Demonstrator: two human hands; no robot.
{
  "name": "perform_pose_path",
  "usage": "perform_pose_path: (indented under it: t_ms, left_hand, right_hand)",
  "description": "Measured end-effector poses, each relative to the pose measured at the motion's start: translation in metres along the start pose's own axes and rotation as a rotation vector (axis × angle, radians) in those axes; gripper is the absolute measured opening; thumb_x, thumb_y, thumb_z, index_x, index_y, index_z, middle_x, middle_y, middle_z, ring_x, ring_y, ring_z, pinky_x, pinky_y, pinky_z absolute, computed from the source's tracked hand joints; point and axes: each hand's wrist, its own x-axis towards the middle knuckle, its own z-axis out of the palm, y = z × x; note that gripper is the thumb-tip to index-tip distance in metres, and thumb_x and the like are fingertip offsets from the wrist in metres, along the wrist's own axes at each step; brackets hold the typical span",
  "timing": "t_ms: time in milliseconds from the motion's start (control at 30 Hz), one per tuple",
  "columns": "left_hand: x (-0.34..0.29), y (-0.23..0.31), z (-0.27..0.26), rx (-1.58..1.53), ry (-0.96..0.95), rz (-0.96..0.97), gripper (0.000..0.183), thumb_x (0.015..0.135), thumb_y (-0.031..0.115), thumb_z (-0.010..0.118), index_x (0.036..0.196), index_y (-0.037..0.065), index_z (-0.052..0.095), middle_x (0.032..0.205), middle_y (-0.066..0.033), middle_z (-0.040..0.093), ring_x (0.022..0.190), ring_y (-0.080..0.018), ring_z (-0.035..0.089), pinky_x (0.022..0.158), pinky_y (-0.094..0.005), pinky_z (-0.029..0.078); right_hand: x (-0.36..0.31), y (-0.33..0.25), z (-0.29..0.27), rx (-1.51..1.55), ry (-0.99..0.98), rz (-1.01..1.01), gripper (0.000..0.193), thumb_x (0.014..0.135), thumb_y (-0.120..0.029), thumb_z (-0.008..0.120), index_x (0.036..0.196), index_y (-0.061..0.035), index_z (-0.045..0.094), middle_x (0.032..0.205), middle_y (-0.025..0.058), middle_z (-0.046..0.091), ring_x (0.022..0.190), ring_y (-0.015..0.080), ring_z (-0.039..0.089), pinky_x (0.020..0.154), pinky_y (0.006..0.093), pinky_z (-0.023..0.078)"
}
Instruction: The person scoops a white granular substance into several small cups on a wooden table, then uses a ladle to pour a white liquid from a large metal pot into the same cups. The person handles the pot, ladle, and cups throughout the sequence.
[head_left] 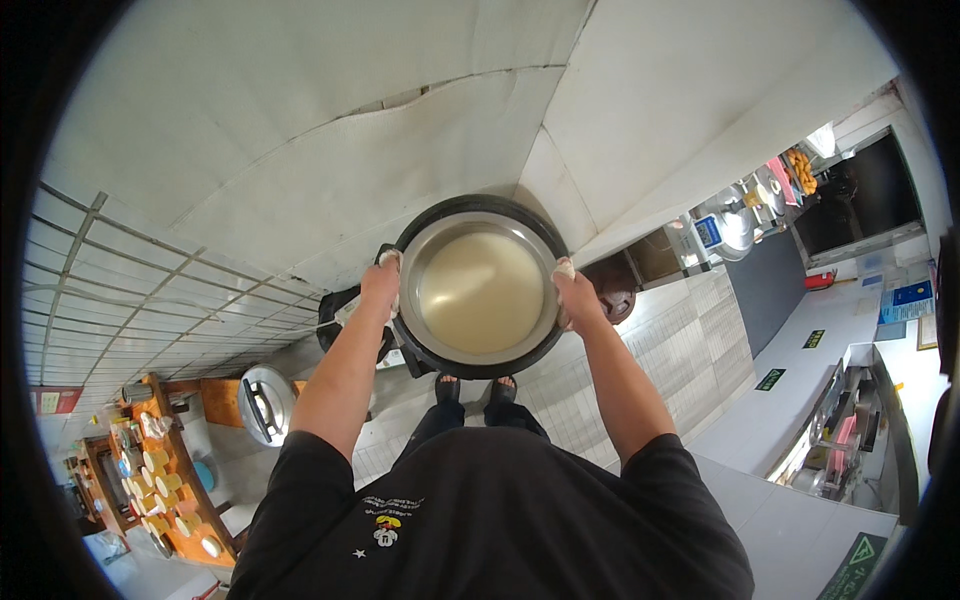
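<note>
Straight ahead of me is a wide round metal pot [478, 222] with a broad black rim or surround [483, 370]. A pale cream-coloured liquid [482, 292] stands level inside it, with light reflected on the surface. My left hand [378, 287] is closed at the pot's left side, with a whitish cloth [394, 266] between fingers and pot. At the right side my right hand [576, 299] grips in the same way through another pale cloth [564, 270]. Both arms are stretched out. What supports the pot underneath is hidden.
White wall panels [400, 170] rise close beyond the pot. To the right lie a brown round vessel [615, 290] and a counter with metal containers [735, 230]. On the left are a metal lid [267, 405] and a wooden shelf with several cups [175, 490]. My feet stand on tiles.
</note>
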Motion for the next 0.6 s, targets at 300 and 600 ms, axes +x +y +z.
perform_pose_path:
  t_ms: [300, 600]
  left_hand:
    - [-0.031, 0.002, -0.011, -0.182, -0.070, 0.091, 0.050, 0.095, 0.040, 0.061, 0.113, -0.007, 0.066, 0.100, -0.0152, 0.069, 0.088, -0.0235, 0.065, 0.079, -0.0386, 0.051]
    - [-0.094, 0.071, -0.057, -0.458, -0.268, 0.169, 0.049, 0.096, 0.037, 0.069, 0.127, 0.000, 0.060, 0.111, -0.0100, 0.069, 0.097, -0.0201, 0.068, 0.080, -0.0368, 0.056]
  right_hand:
    - [-0.026, -0.022, 0.001, 0.333, -0.098, -0.056, 0.030, 0.097, -0.015, 0.059, 0.126, -0.0063, 0.062, 0.094, -0.0029, 0.059, 0.084, 0.0085, 0.058, 0.072, 0.0276, 0.047]
    - [-0.070, -0.099, 0.004, 0.310, -0.039, -0.121, 0.037, 0.096, -0.020, 0.062, 0.130, -0.0052, 0.061, 0.105, 0.0045, 0.065, 0.091, 0.0158, 0.063, 0.077, 0.0339, 0.052]
